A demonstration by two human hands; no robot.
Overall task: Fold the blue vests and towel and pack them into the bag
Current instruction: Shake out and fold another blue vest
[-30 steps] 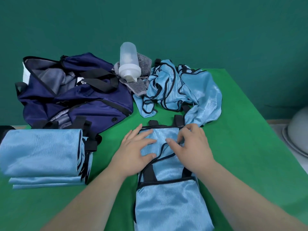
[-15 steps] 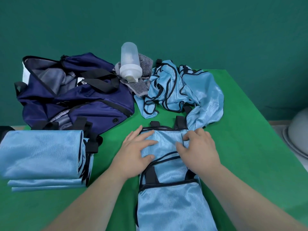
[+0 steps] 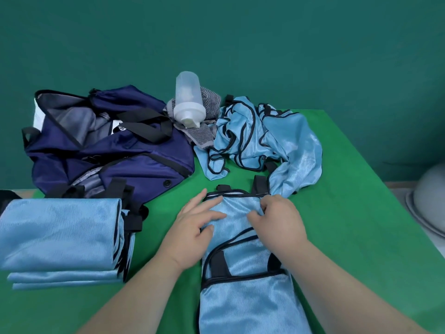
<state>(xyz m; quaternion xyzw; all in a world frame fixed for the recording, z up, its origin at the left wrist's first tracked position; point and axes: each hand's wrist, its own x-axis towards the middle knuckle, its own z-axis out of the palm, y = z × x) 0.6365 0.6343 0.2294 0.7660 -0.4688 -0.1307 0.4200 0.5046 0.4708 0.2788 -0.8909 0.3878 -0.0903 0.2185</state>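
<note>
My left hand point(image 3: 192, 233) lies flat, fingers straight, pressing the half-folded vest point(image 3: 240, 307) onto the green worktop point(image 3: 361, 225). My right hand point(image 3: 279, 222) has its fingers curled, pinching the same vest near its far edge. A stack of folded vests point(image 3: 60, 235) lies left of my fingers. The navy bag point(image 3: 134, 165) stands open beyond-left. The unfolded vests point(image 3: 277, 141) and striped towel point(image 3: 207, 102) lie beyond.

It looks like a staged recording room: a table point(image 3: 349, 213) with green cover stands before a plain teal wall point(image 3: 240, 44).
</note>
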